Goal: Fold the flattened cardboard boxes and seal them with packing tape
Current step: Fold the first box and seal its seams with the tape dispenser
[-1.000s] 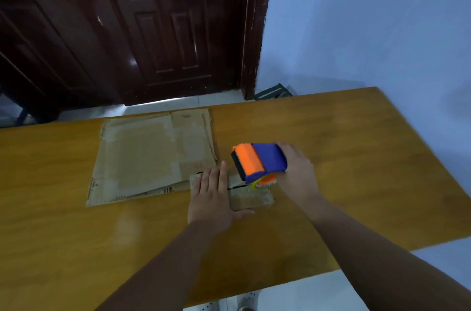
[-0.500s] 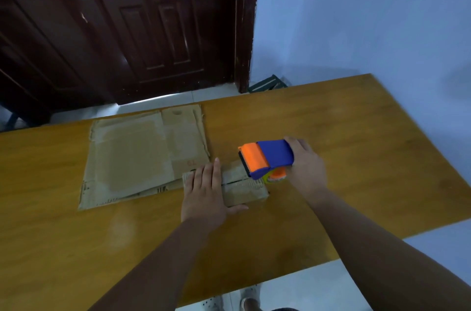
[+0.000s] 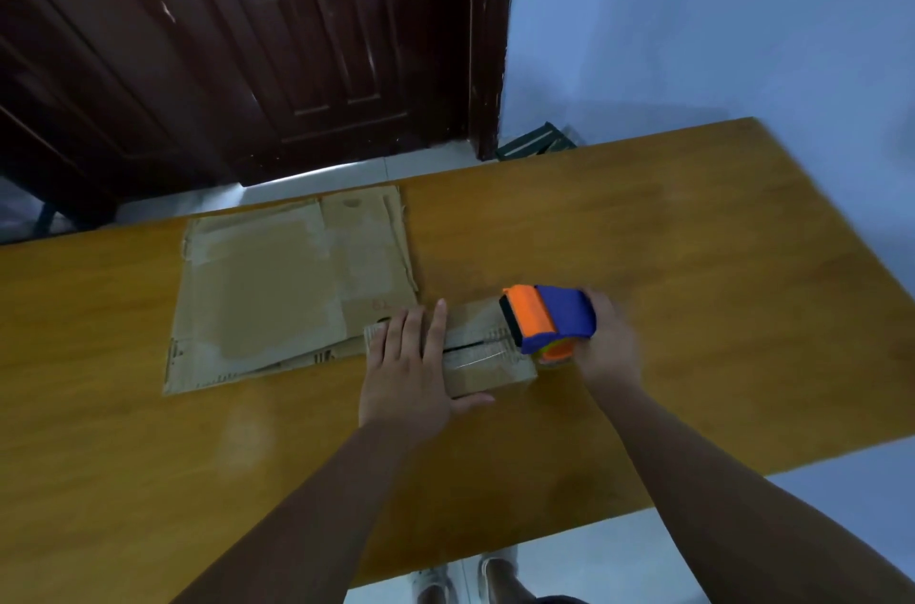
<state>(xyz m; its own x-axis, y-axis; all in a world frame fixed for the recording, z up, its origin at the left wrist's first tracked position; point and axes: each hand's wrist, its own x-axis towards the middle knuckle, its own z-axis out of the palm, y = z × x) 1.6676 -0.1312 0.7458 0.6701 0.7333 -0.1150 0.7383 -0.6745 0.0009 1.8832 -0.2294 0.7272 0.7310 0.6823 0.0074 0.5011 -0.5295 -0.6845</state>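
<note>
A small folded cardboard box [image 3: 487,363] lies on the wooden table [image 3: 693,267], with a strip of clear tape along its middle seam. My left hand [image 3: 413,368] presses flat on the box's left half, fingers straight. My right hand [image 3: 606,346] grips an orange and blue tape dispenser [image 3: 547,319] at the box's right end. A stack of flattened cardboard boxes [image 3: 277,286] lies just left of the small box, touching it.
A dark wooden door [image 3: 277,34] stands behind the table's far edge. A pale blue wall [image 3: 718,9] runs along the right. A dark object [image 3: 537,140] sits on the floor by the door frame. My feet [image 3: 465,581] show below the near edge.
My right hand has drawn the tape dispenser rightward along the box's seam to its right end. My left hand has stayed pressed on the box.
</note>
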